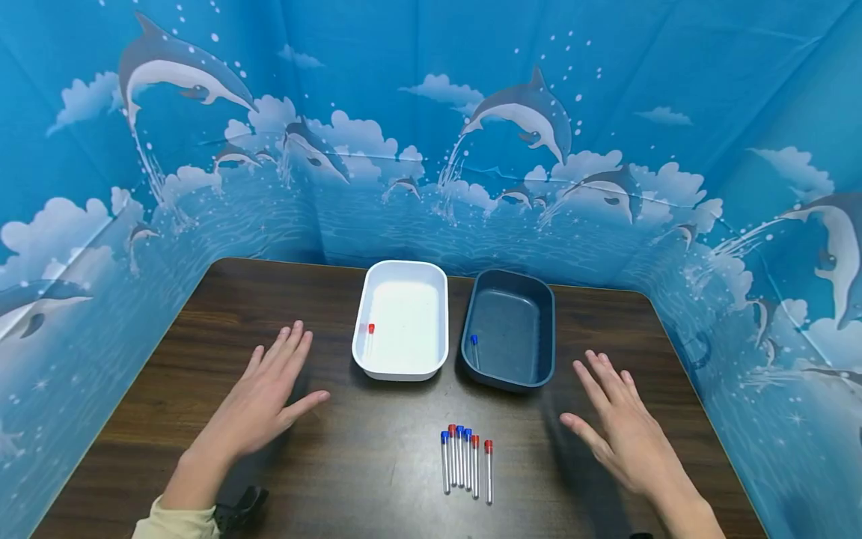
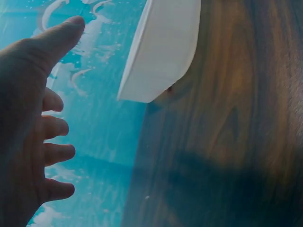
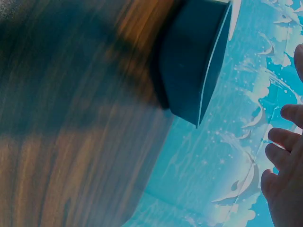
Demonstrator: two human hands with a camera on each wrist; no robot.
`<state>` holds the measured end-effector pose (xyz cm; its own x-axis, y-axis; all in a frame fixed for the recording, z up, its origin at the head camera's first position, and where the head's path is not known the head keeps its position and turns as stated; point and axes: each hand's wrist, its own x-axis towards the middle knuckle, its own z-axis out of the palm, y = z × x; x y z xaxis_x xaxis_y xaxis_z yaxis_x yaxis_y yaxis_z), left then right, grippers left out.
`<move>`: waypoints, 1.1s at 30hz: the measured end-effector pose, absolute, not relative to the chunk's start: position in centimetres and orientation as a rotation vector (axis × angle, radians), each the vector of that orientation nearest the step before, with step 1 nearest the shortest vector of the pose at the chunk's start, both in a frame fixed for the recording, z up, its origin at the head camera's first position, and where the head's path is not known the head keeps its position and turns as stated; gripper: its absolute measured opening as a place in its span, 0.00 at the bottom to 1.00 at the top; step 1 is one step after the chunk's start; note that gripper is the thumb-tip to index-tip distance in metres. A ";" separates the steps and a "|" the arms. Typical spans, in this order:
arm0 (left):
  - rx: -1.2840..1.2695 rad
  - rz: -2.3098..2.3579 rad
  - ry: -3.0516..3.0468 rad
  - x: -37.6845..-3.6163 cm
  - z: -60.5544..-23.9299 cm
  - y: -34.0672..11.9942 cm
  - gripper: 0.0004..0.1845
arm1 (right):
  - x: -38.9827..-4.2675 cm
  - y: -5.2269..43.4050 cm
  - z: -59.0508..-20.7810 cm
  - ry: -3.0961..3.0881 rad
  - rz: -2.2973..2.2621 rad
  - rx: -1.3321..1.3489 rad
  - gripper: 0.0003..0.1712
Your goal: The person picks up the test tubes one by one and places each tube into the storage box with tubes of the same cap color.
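My left hand hovers with spread fingers left of a white bin, holding nothing. On the other side, my right hand is spread as well, near the right of a dark blue-grey bin. Inside the white bin lies one red-capped tube; the dark bin holds a blue-capped tube. Between the hands, several clear tubes with red or blue caps lie side by side on the table. In the left wrist view the white bin stands beyond the thumb; the right wrist view shows the dark bin.
The dark wood-grain table carries both bins near its far edge. A blue curtain printed with dolphins and clouds surrounds the back and sides. A black strap sits at the left wrist.
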<state>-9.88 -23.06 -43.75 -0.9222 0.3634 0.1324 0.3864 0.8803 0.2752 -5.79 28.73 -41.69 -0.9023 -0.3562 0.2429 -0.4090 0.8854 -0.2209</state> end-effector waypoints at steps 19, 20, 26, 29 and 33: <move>-0.543 -0.791 -2.929 -13.7 -48.0 -20.8 0.46 | -4.3 26.2 -43.5 -2.911 0.450 0.617 0.42; -0.545 -0.810 -2.929 -13.9 -48.2 -20.7 0.46 | -4.3 26.0 -43.5 -2.924 0.458 0.614 0.42; -0.597 -0.890 -2.922 -15.1 -49.2 -20.1 0.46 | -4.0 25.2 -44.0 -2.987 0.473 0.610 0.41; -0.608 -0.922 -2.921 -15.6 -49.5 -19.9 0.46 | -3.8 24.8 -44.4 -3.002 0.488 0.617 0.40; -0.611 -0.962 -2.930 -16.0 -49.7 -19.8 0.46 | -3.5 24.2 -45.2 -3.004 0.516 0.636 0.41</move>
<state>-15.98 -19.82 -49.71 -0.9245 0.3627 0.1169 0.3614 0.7371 0.5710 -3.50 24.19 -45.21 -0.9161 -0.3895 0.0951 -0.3989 0.8615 -0.3141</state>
